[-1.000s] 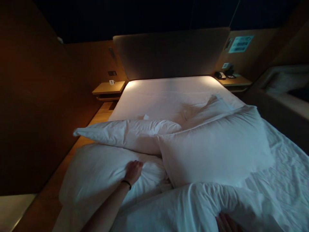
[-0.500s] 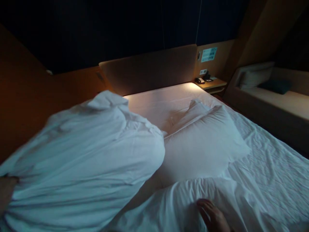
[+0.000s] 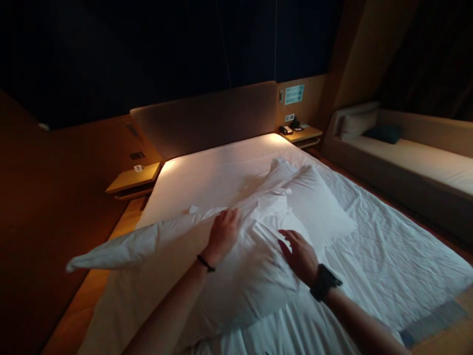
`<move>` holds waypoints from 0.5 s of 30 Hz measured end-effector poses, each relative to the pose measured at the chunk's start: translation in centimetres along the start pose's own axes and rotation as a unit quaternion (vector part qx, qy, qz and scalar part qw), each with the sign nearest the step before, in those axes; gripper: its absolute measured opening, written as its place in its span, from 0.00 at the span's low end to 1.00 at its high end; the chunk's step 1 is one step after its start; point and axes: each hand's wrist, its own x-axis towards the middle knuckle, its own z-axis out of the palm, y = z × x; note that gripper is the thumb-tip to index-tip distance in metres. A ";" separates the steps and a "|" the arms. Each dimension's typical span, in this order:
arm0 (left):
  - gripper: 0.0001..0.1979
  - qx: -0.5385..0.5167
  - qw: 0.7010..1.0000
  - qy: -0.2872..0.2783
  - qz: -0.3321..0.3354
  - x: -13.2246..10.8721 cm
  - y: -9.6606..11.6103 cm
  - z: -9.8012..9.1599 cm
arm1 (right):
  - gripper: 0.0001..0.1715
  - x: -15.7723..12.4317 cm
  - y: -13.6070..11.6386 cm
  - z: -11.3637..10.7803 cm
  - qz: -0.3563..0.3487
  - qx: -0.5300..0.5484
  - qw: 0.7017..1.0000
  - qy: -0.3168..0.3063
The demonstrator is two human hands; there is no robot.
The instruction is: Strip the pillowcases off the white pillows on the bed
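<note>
A white pillow [image 3: 221, 276] lies across the near end of the bed [image 3: 388, 246], on top of other white pillows. My left hand [image 3: 222, 234] rests flat on its upper edge, fingers spread, a thin dark band at the wrist. My right hand [image 3: 300, 255] lies on the pillow's right side, fingers apart, with a dark watch on the wrist. A second pillow [image 3: 318, 207] sits just beyond, toward the right. A thinner pillow [image 3: 125, 246] pokes out to the left under the top one.
A padded headboard [image 3: 207, 118] stands at the far end, with a wooden side shelf [image 3: 133, 180] on the left and another [image 3: 301, 134] with a phone on the right. A long beige couch [image 3: 406, 158] runs along the right wall. Wooden floor [image 3: 92, 291] borders the bed's left side.
The pillow my left hand had lifted high on the left now lies flat on the stack. Both hands have come onto its top, and my view has swung left and up.
</note>
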 end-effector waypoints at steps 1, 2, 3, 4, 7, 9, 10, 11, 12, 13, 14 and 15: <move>0.24 0.041 0.996 0.005 0.073 -1.0 1.6 2.2 | 0.14 -0.3 1.5 2.1 0.048 -0.006 0.997 -0.053; 0.23 0.073 0.987 0.012 0.143 -2.2 2.9 4.0 | 0.16 -0.7 2.7 3.9 0.088 -0.015 0.991 -0.097; 0.22 0.093 0.975 0.013 0.200 -3.2 3.7 5.5 | 0.19 -1.0 3.4 5.3 0.121 -0.026 0.984 -0.130; 0.20 0.108 0.964 0.013 0.242 -4.2 4.0 6.6 | 0.23 -1.4 3.6 6.4 0.142 -0.039 0.977 -0.152; 0.18 0.135 0.960 0.000 0.245 -6.5 2.0 7.4 | 0.36 -1.8 2.8 7.6 0.147 -0.058 0.973 -0.170; 0.16 0.135 0.974 -0.003 0.183 -8.1 -0.6 6.9 | 0.33 -1.4 2.6 7.4 0.148 -0.033 0.971 -0.182; 0.15 0.135 0.979 -0.002 0.150 -9.1 -1.7 6.6 | 0.28 -0.9 2.8 7.1 0.160 -0.017 0.969 -0.188; 0.14 0.138 0.982 -0.002 0.128 -10.0 -2.7 6.3 | 0.22 -0.2 3.0 6.7 0.178 -0.004 0.965 -0.192; 0.14 0.145 0.983 0.001 0.115 -10.8 -3.2 6.0 | 0.18 0.8 3.3 6.1 0.194 0.009 0.962 -0.194; 0.15 0.156 0.982 0.008 0.105 -11.4 -3.3 5.8 | 0.15 2.1 3.2 5.4 0.202 0.023 0.960 -0.194; 0.16 0.169 0.981 0.021 0.096 -11.5 -3.0 5.4 | 0.13 3.7 2.7 4.5 0.198 0.037 0.961 -0.191; 0.16 0.176 0.979 0.039 0.097 -11.2 -2.3 4.8 | 0.12 5.5 1.6 3.5 0.183 0.051 0.964 -0.185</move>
